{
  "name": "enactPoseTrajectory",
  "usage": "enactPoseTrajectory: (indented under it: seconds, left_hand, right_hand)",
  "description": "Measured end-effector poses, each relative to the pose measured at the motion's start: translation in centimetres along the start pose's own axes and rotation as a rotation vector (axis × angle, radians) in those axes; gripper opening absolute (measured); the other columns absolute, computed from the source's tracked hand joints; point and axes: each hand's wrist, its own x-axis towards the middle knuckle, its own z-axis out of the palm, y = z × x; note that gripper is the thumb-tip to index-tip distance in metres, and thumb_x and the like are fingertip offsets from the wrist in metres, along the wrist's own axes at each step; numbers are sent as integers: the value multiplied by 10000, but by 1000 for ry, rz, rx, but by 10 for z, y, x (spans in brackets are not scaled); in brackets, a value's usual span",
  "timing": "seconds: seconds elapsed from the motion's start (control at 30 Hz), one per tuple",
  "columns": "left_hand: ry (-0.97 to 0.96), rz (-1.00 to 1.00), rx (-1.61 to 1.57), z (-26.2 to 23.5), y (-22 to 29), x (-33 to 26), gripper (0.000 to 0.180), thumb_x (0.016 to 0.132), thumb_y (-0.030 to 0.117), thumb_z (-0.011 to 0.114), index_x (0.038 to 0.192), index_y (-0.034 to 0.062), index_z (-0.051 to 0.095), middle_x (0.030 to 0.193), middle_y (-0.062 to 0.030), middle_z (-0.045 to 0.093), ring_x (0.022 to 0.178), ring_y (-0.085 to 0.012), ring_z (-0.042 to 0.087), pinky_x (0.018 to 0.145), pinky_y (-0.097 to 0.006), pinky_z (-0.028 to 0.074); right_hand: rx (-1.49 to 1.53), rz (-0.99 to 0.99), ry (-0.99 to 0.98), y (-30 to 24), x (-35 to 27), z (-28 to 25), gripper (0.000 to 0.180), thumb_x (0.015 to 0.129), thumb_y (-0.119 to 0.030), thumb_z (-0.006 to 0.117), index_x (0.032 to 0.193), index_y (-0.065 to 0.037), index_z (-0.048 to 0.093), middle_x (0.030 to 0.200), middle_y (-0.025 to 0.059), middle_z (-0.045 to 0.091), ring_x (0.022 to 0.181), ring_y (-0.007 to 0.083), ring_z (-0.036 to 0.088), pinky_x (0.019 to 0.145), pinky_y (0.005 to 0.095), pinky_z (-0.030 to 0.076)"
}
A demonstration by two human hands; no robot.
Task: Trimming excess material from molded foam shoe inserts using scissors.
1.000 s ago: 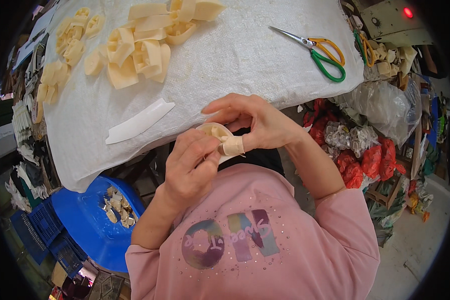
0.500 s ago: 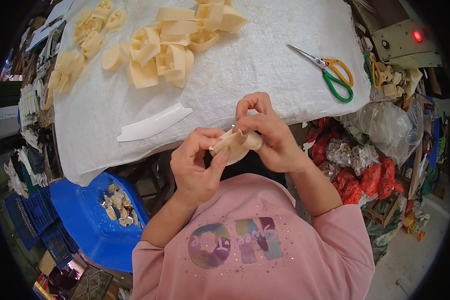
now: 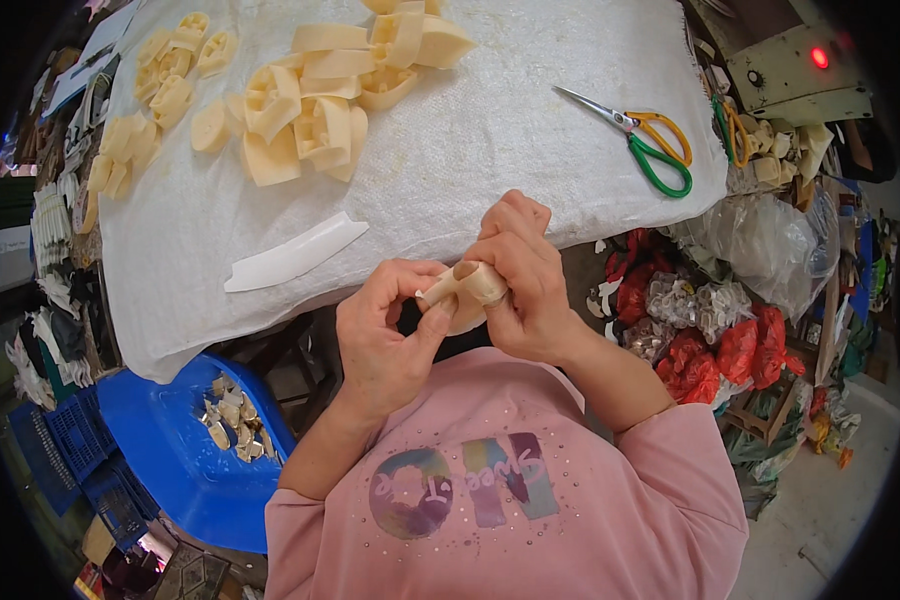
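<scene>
Between my two hands, just off the table's near edge, is a small cream moulded piece [image 3: 464, 312] with a pale strip curled round its top; it looks like a shoe heel. My left hand [image 3: 382, 325] grips its left side between thumb and fingers. On the other side, my right hand [image 3: 526, 285] is closed on the curled end, its thumb below and its fingers bent over. Fingers hide part of the piece. A curved white strip [image 3: 297, 253] lies on the cloth beyond my left hand. Farther off are heaped cream hollow moulded pieces [image 3: 322, 130].
A white woven cloth [image 3: 440, 165] covers the table. Scissors [image 3: 642, 140] with yellow and green handles lie at the right. A blue basin [image 3: 160, 440] with scraps stands at lower left. Red and clear plastic bags [image 3: 738, 350] lie at the right. A box [image 3: 800, 75] has a lit red lamp.
My right hand has turned and its fingers have folded down over the piece, whose curled strip now shows an open round end. The view has shifted slightly.
</scene>
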Motion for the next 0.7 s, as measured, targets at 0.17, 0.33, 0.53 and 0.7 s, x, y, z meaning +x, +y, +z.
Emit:
enactPoseTrajectory:
  seconds: [0.17,0.33,0.53,0.7]
  left_hand:
    - [-17,-80,-196,4,4,1,159,856,92,655,905,-18,552,1064,-142,588,932,-133,561,821,-268,466]
    - [33,100,37,-8,-6,6,184,864,183,663,896,14,597,1175,-156,523,1133,-254,515,942,-379,406]
    - [33,367,377,-13,-7,5,104,810,152,705,842,76,643,1202,-160,499,1219,-342,428,980,-433,368]
    - [-13,625,531,-15,-5,3,131,764,258,735,851,163,715,1147,-144,550,1109,-344,467,904,-409,397]
  right_hand:
    - [391,312,-3,4,-3,1,100,866,-146,550,833,-54,564,745,52,446,718,182,440,748,320,324]
    - [853,293,179,19,-6,-6,252,914,-238,574,1061,-35,600,859,-1,528,808,87,471,716,237,391]
    - [1014,771,-223,1,-1,-17,510,853,-230,645,1274,-13,456,1128,148,596,991,177,580,787,265,462]
    - [923,521,-182,3,1,-16,806,679,-48,799,1354,-30,359,1161,219,583,1094,256,573,944,374,463]
